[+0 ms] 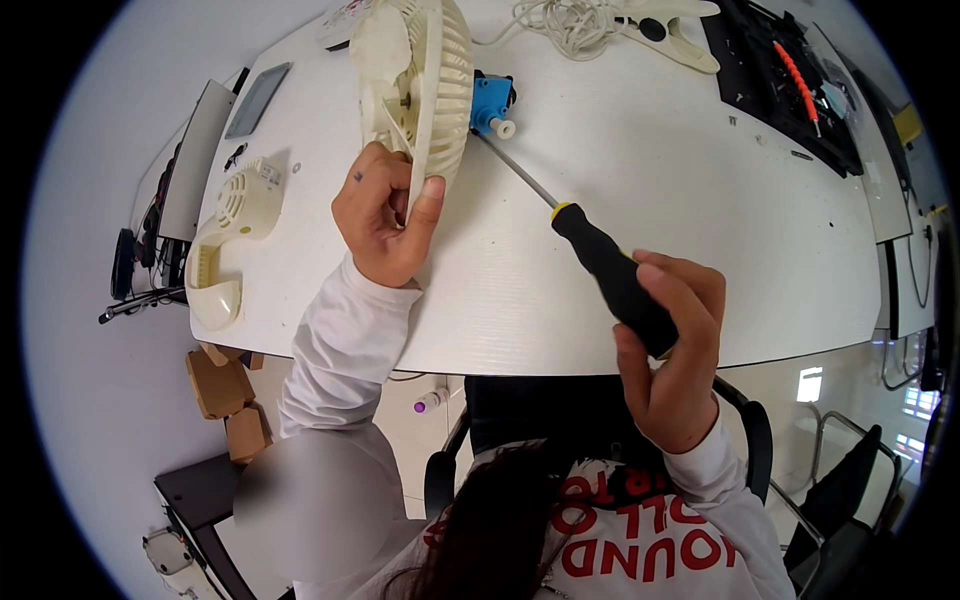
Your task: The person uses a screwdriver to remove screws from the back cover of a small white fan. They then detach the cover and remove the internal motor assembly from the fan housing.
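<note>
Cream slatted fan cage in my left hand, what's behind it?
Beyond the fan cage, a blue part with a white knob shows near the tip of the screwdriver. The cage hides the rest of that part and any join between them.

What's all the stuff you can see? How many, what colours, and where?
Ribbed plastic fan housing: one, cream, upper middle
Boxy plastic part: one, blue, right of the housing
Long-shafted screwdriver: one, black and yellow, centre right
Rounded slotted plastic casing: one, cream, table's left
Flat rectangular device: one, grey, upper left
Coiled cable: one, white, top
Flat plastic tray: one, black, upper right
Slim rod-shaped tool: one, orange, over the tray
Smooth table: one, white, middle
Cardboard boxes: at least two, brown, lower left
Capped bottle: one, white and purple, floor
Left hand: one, white sleeve, gripping the housing
Right hand: one, white sleeve, holding the screwdriver
</note>
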Demonstrator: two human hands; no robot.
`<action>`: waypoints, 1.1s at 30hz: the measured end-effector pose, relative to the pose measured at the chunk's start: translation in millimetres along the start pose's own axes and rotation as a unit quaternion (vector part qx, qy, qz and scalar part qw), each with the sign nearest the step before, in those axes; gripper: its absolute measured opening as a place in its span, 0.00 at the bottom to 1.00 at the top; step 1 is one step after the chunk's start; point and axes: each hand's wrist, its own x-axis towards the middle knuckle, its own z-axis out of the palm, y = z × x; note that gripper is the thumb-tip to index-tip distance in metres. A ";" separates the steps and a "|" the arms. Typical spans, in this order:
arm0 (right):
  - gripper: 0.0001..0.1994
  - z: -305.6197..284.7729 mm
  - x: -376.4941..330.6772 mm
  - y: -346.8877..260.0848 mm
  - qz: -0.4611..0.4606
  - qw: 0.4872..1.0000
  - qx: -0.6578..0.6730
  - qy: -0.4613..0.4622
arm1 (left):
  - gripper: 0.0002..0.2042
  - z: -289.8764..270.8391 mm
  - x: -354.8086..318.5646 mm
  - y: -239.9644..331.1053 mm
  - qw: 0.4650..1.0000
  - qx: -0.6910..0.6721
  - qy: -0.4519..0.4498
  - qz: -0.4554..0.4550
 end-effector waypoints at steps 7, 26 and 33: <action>0.22 -0.9 7.8 -5.3 -0.035 0.998 -0.046 -0.033 | 0.10 0.9 1.8 0.7 1.000 0.007 0.003 0.004; 0.14 14.0 6.6 4.4 -0.003 0.993 0.114 0.004 | 0.10 0.6 1.3 0.5 1.000 0.016 0.003 0.006; 0.16 6.4 6.5 -5.6 -0.043 0.996 0.052 -0.054 | 0.10 0.8 0.1 -0.1 1.000 0.018 0.006 0.004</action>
